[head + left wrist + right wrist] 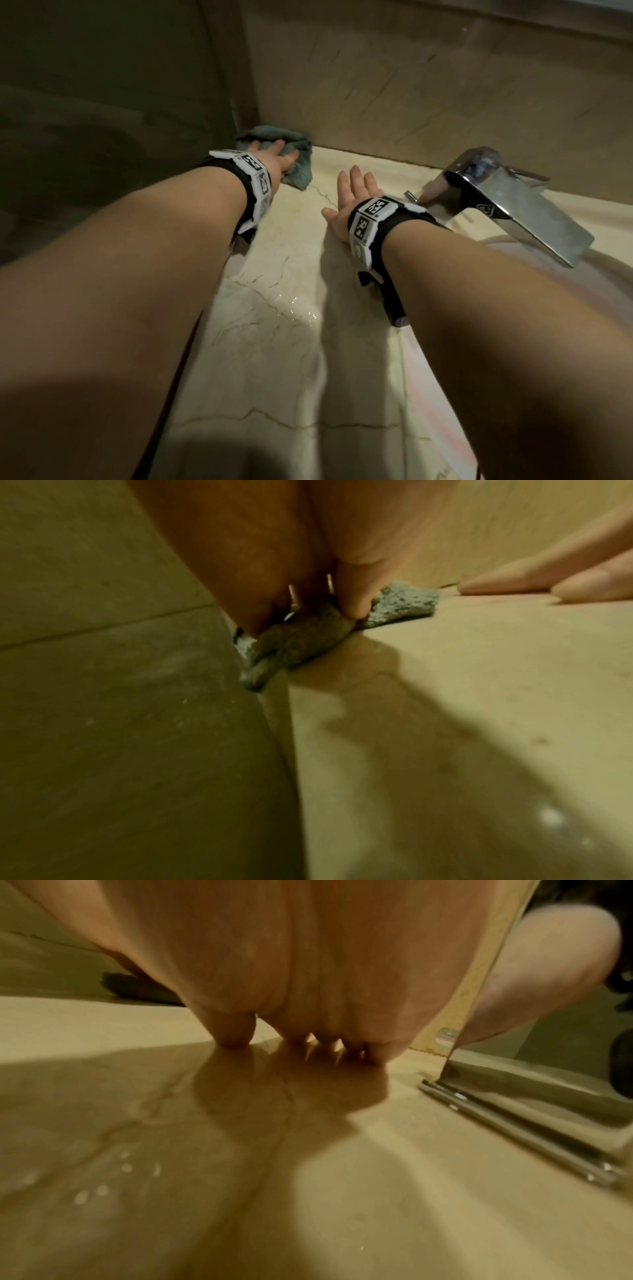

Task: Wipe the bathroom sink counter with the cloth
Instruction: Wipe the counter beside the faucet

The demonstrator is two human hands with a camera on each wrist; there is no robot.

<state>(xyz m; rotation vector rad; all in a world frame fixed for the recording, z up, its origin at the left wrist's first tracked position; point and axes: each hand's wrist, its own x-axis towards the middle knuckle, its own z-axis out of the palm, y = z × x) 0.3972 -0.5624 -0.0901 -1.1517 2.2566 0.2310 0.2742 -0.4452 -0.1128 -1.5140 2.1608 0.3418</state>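
A teal cloth (pixel 298 165) lies bunched in the far left corner of the cream marble counter (pixel 291 274), against both walls. My left hand (pixel 274 156) rests on top of it with fingers stretched out, pressing it down; in the left wrist view the fingertips (pixel 356 610) dig into the cloth (pixel 404 604). My right hand (pixel 352 192) lies flat on the bare counter to the right of the cloth, fingers spread, holding nothing. From the right wrist, its fingertips (pixel 236 1039) touch the wet, shiny counter (pixel 377 1177).
A chrome faucet (pixel 507 202) stands at the right, its spout reaching over the sink basin (pixel 582 294). Water drops (pixel 301 310) sit on the counter nearer to me. Tiled walls close the counter in at the left and back.
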